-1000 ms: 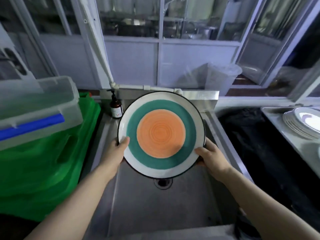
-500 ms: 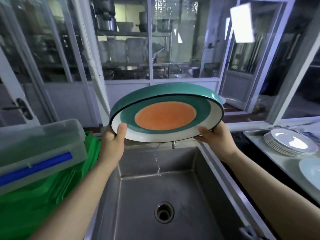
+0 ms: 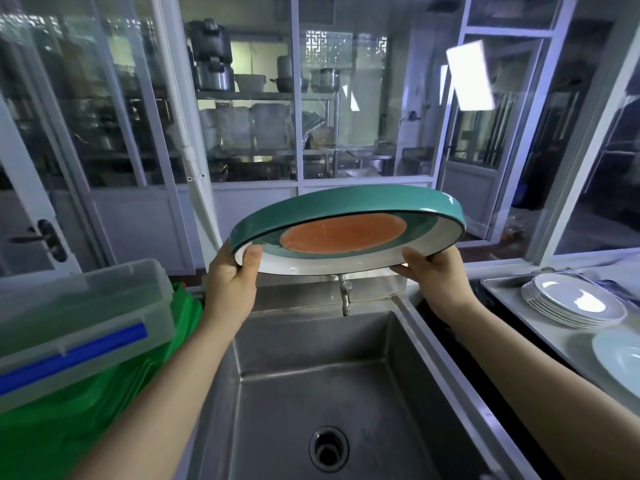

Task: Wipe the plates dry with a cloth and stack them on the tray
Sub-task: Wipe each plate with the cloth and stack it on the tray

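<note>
A steel sink [image 3: 311, 393] fills the lower middle, its drain [image 3: 328, 450] near the bottom and a tap [image 3: 345, 295] at the back wall. Left of it a clear box [image 3: 79, 327] sits on green crates [image 3: 69, 427]. On the right counter lies a stack of white plates [image 3: 575, 304]. Above the sink the plate [image 3: 346, 230] is held tilted, teal rim up. The left hand [image 3: 232, 282] grips its left edge, thumb on the face; the right hand [image 3: 436, 282] grips the right edge likewise

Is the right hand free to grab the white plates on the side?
Probably not yet. The right hand grips the big plate, as does the left hand. Nothing blocks the way to the white plates, though.
</note>
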`<state>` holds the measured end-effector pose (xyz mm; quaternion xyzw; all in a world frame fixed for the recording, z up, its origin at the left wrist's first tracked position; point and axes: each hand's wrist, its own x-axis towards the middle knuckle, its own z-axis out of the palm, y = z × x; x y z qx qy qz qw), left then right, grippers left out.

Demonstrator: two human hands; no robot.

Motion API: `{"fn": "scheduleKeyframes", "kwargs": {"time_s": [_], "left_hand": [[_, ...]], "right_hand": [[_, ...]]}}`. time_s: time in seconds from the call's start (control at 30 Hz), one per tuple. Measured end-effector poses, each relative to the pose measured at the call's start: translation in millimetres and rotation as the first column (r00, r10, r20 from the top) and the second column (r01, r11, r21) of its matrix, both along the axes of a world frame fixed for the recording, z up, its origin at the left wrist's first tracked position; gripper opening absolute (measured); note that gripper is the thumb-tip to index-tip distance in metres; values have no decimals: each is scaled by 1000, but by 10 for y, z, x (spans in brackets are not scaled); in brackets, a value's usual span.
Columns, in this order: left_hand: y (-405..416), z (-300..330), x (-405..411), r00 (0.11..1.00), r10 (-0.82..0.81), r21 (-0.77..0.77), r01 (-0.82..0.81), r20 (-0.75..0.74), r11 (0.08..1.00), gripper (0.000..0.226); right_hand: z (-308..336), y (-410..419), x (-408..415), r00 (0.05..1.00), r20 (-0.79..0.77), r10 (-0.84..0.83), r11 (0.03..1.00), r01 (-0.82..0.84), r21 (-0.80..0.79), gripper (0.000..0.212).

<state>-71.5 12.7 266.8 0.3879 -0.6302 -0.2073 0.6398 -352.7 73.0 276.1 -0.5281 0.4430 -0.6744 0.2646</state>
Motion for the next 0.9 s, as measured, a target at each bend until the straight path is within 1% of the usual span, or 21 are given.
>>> {"fn": "scheduleKeyframes", "kwargs": {"time_s": [0.13, 0.2, 0.3, 0.4, 0.5, 0.6, 0.73, 0.9], "left_hand": [[16, -30, 39, 1000, -20, -36, 19, -15, 999, 11], [32, -67, 65, 999, -33, -36, 32, -7, 999, 10], [46, -120, 102, 1000, -21, -1, 21, -19, 1000, 15], [46, -161, 151, 999, -28, 31, 29, -42, 999, 11], [69, -180, 196, 999, -33, 55, 35, -40, 998, 10], [126, -197, 209, 998, -36, 50, 39, -43, 998, 21], [209, -242, 220, 999, -42, 61, 43, -27, 997, 11], [252, -312, 268, 997, -70, 67, 67, 32, 996, 12]], "right_hand": [[-26, -33, -2, 1000, -14, -19, 1000, 19, 21, 32], [-49, -49, 5, 1000, -15, -17, 999, 18, 41, 32], [-70, -34, 30, 999, -47, -13, 998, 16, 54, 36], [-95, 0, 68, 997, -71, -6, 998, 11, 63, 37], [-115, 49, 121, 998, -55, 8, 998, -4, 67, 36], [-151, 104, 159, 999, -38, 9, 997, -6, 80, 36], [-212, 174, 185, 1000, -28, 5, 995, -2, 98, 38], [-256, 274, 219, 999, -39, 0, 993, 4, 115, 40]]}}
